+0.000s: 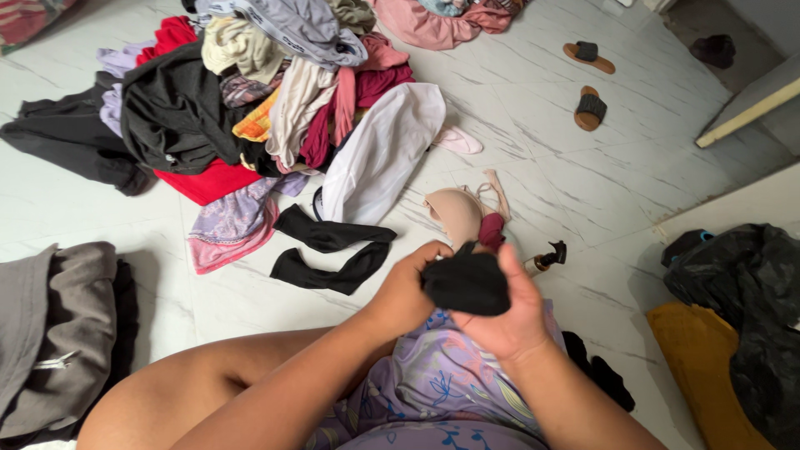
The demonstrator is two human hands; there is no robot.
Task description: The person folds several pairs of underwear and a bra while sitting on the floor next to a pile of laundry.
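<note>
A small black garment point(467, 285) is held over the lap, at the centre of the view, bunched between both hands. The left hand point(406, 292) is clenched on its 9 o'clock edge, while the fingers point(523, 293) of the right hand point(508, 321) are curled under and around it from 3 o'clock. It is judged to be partly folded or rolled (its exact kind cannot be told).

Little appears to be sorted so far. At 11 o'clock a large heap of mixed clothes point(250, 92) is left loose on the marble floor point(533, 125), with a white garment point(383, 150) spilling from it toward 12 o'clock. Just beyond the hands, 2 black pieces point(329, 250) and a beige bra point(457, 212) lie unfolded. At 9 o'clock a grey garment point(50, 333) is laid flatter, possibly already dealt with. A dark bag point(742, 292) and a mustard cloth point(700, 367) rest at 3 o'clock, and 2 sandals point(590, 83) lie well apart at 1 o'clock.
</note>
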